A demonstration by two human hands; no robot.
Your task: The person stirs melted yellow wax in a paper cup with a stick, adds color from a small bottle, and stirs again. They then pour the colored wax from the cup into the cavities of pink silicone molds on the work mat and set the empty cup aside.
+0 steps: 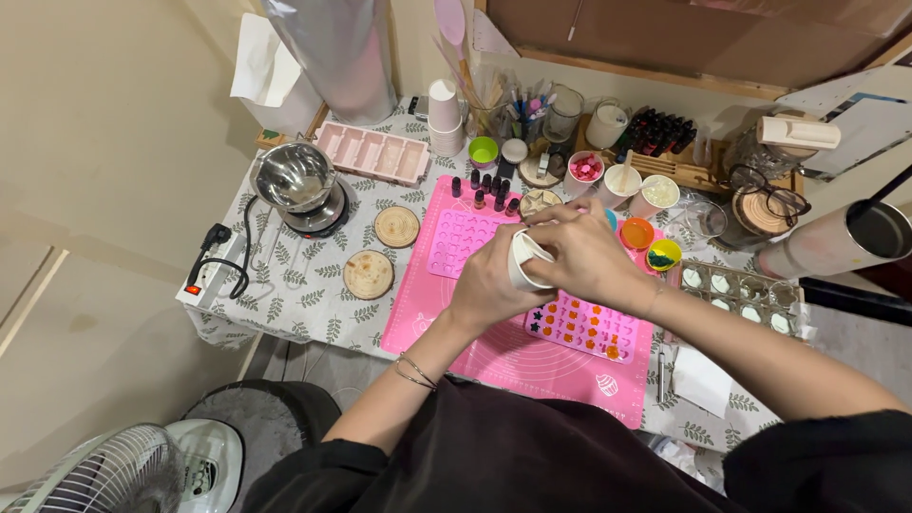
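Both hands, left hand (494, 285) and right hand (584, 256), clasp a tilted white cup (525, 261) above the pink mat (513, 356). Tipped further, it could spill beside the mould (584, 328) at 4 o'clock.

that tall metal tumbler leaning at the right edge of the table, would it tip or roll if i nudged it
Probably yes. The steel tumbler is tall and narrow and appears tilted rather than standing flat, so a nudge could topple it. Its round, smooth body would likely roll once down and may feel slippery. A dark straw sticks out of its open top, so any contents could spill.
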